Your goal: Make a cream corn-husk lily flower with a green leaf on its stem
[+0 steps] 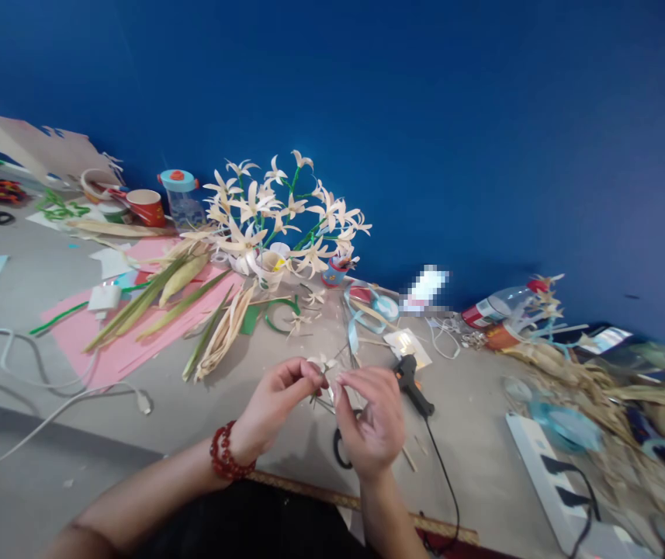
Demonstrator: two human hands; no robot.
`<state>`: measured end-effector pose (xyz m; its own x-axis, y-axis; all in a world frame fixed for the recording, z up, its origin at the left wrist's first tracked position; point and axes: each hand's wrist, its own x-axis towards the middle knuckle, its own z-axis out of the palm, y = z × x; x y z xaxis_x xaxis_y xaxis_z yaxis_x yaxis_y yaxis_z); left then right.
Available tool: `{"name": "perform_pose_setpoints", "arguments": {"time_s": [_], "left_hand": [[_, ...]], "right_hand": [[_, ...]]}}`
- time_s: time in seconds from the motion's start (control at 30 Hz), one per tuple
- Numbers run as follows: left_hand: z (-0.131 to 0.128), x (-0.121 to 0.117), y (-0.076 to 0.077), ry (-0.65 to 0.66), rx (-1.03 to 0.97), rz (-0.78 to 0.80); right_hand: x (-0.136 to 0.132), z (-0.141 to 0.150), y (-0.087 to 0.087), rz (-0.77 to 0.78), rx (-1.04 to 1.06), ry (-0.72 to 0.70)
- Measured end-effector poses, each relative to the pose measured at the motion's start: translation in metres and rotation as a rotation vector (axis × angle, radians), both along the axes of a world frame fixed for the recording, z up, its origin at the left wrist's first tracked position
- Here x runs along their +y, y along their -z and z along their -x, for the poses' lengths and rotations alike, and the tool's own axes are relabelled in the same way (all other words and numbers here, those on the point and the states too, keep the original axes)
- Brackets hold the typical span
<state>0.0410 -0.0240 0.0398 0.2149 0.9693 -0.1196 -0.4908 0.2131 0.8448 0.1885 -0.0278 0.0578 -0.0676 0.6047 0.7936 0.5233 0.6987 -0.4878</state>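
Observation:
In the head view my left hand (285,392), with a red bead bracelet (227,454) at its wrist, pinches a small pale craft flower (323,362) near its thin stem. Close to its right, my right hand (372,415) has thumb and fingers brought together; whatever is between those fingertips is too small to make out. Beneath my right hand shows the black handle of scissors (341,450), partly covered. A black glue gun (412,387) lies just right of that hand, its cord running toward the front edge.
A bunch of cream husk flowers on green stems (256,203) stands at the back. Left of centre, dried husks (186,279) rest on pink paper (128,353), near a white charger (105,300) and cable. To the right are a power strip (542,473) and a plastic bottle (495,305).

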Motion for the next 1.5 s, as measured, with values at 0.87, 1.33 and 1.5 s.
{"name": "perform_pose_setpoints", "arguments": {"time_s": [0.87,1.33,1.5], "left_hand": [[0.0006,-0.0023,-0.0028,0.006,-0.027,0.022],[0.0006,-0.0020,-0.0052,0.032,-0.080,0.037],[0.0001,-0.0021,-0.0064,0.037,-0.101,0.039]], "right_hand": [[0.0024,0.0056,-0.0022,-0.066,-0.151,0.154],[0.0049,0.0065,0.0024,-0.142,-0.170,0.191],[0.0056,0.0064,0.0041,-0.167,-0.181,0.185]]}}
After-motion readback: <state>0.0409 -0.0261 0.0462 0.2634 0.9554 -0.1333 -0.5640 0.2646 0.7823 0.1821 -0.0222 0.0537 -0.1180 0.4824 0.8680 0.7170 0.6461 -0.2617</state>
